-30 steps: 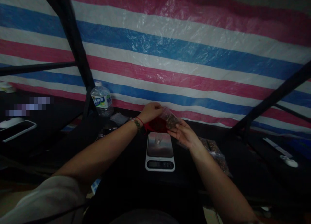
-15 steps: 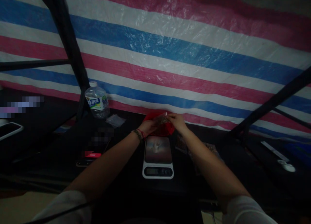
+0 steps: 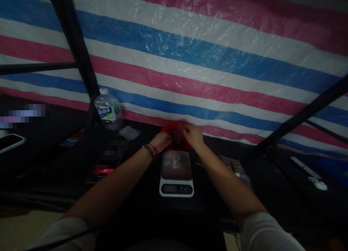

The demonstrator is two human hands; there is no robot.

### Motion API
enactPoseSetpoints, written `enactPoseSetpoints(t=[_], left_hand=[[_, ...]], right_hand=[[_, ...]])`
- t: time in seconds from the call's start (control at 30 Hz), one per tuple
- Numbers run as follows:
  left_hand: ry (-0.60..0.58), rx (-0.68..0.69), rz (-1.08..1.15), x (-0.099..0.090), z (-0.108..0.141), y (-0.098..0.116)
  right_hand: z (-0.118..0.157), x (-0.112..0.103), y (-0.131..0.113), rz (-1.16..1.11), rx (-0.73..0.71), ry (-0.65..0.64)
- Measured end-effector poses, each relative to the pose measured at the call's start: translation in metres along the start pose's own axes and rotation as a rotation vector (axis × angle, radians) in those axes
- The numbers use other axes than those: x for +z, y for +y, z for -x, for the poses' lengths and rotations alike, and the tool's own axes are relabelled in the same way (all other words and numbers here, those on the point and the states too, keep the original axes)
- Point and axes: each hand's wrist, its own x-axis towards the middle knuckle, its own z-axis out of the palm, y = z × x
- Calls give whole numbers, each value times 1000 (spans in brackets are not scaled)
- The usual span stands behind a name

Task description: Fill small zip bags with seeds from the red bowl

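Observation:
A red bowl [image 3: 166,128] stands at the back of the black table, against the striped sheet. Over it, a small clear plastic bag [image 3: 178,133] hangs between my hands, with dark bits low in it or beneath it. My right hand [image 3: 194,136] pinches the bag's upper right side. At the bag's left, the fingers of my left hand [image 3: 162,140] are closed on its edge; the tips are dim. Just in front of the bowl sits a white kitchen scale [image 3: 176,178], its shiny plate bare and its display unreadable.
Filled clear bags [image 3: 235,167] lie beside my right forearm. To the left are a large clear bottle [image 3: 108,111], an empty-looking bag [image 3: 129,132] and a phone [image 3: 11,143]. A white strip-like object [image 3: 306,167] lies at right. Dark frame bars [image 3: 78,48] slant at both sides.
The bag has tipped from lying nearly level to hanging more upright over the bowl. My right hand has shifted slightly left, and my left hand has drawn back a little.

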Motion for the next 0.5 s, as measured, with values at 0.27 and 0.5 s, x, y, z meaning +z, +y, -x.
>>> enactPoseSetpoints(t=[0.27, 0.5], left_hand=[[150, -14, -201, 7, 45, 27], [254, 33, -1129, -93, 166, 81]], right_hand=[[13, 1, 6, -137, 79, 70], [98, -20, 32, -687, 438, 134]])
